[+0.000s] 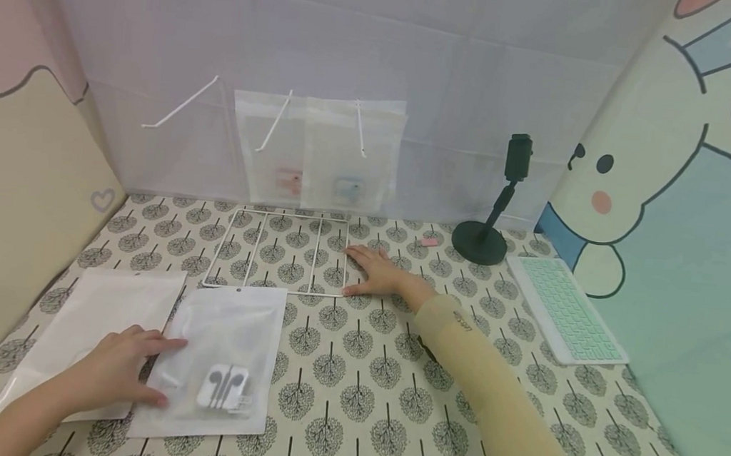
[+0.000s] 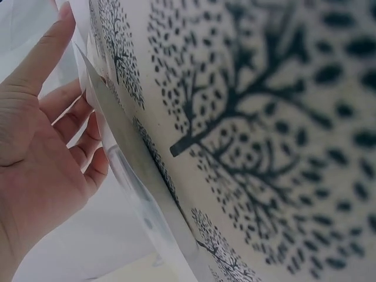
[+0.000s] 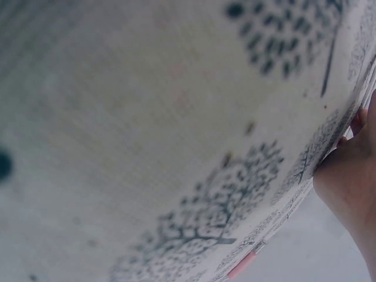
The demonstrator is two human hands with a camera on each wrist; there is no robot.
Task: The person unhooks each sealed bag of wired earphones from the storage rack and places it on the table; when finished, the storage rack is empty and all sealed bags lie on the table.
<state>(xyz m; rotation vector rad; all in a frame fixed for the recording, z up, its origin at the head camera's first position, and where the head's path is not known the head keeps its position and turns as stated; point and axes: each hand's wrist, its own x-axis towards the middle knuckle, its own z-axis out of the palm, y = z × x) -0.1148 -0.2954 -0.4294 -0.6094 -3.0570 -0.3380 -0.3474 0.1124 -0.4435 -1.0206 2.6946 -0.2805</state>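
My left hand (image 1: 112, 365) is over two flat white pouches, thumb and fingers spread apart. Its index finger and thumb reach onto the nearer pouch (image 1: 228, 332), through which white wired earphones (image 1: 222, 387) show. Under that hand lies the other white pouch (image 1: 121, 302). In the left wrist view the fingers look loosely bent beside a pouch edge (image 2: 126, 147). My right hand (image 1: 378, 272) is at the right side of the white wire rack's base (image 1: 315, 253), with fingertips and thumb tip at its rail. In the right wrist view that hand (image 3: 352, 182) is mostly cut off.
Two translucent pouches, one with red contents (image 1: 289, 180) and one with blue contents (image 1: 348, 189), hang on the rack's hooks; the left hook (image 1: 182, 102) is bare. Toward the right are a black stand (image 1: 480, 243), a mint keyboard (image 1: 568, 312) and a small pink piece (image 1: 429, 241).
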